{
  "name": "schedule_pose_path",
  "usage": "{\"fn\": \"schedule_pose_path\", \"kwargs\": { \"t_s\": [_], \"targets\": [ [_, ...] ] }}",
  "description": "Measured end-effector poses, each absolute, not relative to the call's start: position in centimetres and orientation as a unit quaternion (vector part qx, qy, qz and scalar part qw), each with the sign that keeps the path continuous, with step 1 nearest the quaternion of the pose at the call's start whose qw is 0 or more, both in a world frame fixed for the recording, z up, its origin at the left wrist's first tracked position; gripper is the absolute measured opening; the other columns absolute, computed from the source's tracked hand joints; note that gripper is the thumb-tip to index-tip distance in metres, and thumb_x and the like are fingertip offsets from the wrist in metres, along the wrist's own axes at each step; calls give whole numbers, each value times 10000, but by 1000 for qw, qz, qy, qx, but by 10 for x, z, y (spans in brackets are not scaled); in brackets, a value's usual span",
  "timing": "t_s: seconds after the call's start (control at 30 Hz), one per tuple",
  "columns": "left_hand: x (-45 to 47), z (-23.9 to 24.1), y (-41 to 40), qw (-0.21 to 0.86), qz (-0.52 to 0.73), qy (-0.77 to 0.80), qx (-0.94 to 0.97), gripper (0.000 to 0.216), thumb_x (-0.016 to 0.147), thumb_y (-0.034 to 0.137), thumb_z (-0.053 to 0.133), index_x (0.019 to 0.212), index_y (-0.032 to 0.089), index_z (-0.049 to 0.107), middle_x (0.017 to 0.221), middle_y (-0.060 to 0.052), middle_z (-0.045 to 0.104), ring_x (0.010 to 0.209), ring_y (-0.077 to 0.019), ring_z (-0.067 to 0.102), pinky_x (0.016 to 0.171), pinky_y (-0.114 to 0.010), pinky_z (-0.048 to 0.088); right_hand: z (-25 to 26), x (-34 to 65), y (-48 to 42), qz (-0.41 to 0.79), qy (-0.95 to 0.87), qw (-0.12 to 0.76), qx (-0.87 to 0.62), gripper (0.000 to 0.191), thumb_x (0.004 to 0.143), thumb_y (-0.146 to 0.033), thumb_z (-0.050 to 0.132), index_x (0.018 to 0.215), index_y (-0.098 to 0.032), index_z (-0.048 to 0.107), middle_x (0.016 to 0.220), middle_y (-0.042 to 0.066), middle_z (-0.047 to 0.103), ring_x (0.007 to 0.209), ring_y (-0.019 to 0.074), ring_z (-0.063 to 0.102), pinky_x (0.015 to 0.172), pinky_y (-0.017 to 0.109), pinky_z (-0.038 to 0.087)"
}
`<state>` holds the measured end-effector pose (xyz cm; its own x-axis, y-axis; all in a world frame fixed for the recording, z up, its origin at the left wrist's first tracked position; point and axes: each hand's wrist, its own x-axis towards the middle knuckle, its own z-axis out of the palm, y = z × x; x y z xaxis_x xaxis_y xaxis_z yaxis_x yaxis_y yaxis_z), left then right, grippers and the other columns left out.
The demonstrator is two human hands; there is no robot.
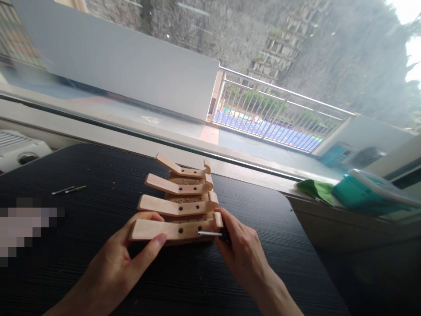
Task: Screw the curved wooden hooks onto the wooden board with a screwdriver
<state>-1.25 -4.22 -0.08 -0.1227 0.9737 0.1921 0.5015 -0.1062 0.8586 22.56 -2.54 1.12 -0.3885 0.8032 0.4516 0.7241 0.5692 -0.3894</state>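
A wooden rack (179, 204) with several curved arms lies on the black ribbed mat (98, 175). My left hand (131, 254) pinches the near wooden arm (171, 229) between thumb and fingers at its left end. My right hand (238, 250) is closed on a small screwdriver (210, 234), whose metal shaft points left into a hole near the right end of that arm.
Two thin metal bits (68, 189) lie on the mat at the left. A white device (18, 151) sits at the far left. Green and teal items (355, 193) rest on the window sill at the right. A blurred patch (26, 228) covers the left edge.
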Motion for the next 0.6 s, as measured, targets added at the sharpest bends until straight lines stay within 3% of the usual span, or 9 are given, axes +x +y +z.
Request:
{"fn": "schedule_pose_path", "kwargs": {
  "t_s": [0.13, 0.33, 0.47, 0.6],
  "targets": [
    [-4, 6, -47, 283, 438, 631, 575, 341, 736, 517, 577, 947, 250, 606, 916, 13, 715, 910, -202, 667, 730, -214, 514, 13, 221, -25, 66, -820, 285, -492, 377, 821, -155, 515, 1195, -172, 474, 938, 52, 715, 754, 194, 681, 635, 263, 486],
    [-5, 9, -47, 273, 426, 628, 591, 338, 749, 518, 568, 936, 242, 623, 887, 15, 720, 885, -197, 678, 734, -216, 518, 13, 211, -24, 24, -803, 268, -532, 258, 786, -135, 496, 1043, -153, 508, 693, 14, 682, 586, 198, 658, 516, 260, 406],
    [-12, -1, -41, 251, 424, 594, 636, 322, 722, 512, 587, 910, 256, 645, 872, 14, 744, 842, -209, 705, 677, -221, 561, 13, 206, -25, -1, -792, 271, -547, 202, 800, -140, 473, 998, -154, 511, 657, 8, 669, 564, 197, 660, 510, 258, 391],
    [-13, -13, -36, 228, 439, 571, 655, 313, 644, 440, 680, 898, 257, 685, 910, 10, 757, 851, -222, 715, 762, -248, 569, 14, 202, -27, -3, -786, 271, -556, 180, 796, -139, 467, 971, -161, 505, 655, 7, 672, 565, 190, 663, 512, 250, 386]
  ]
}}
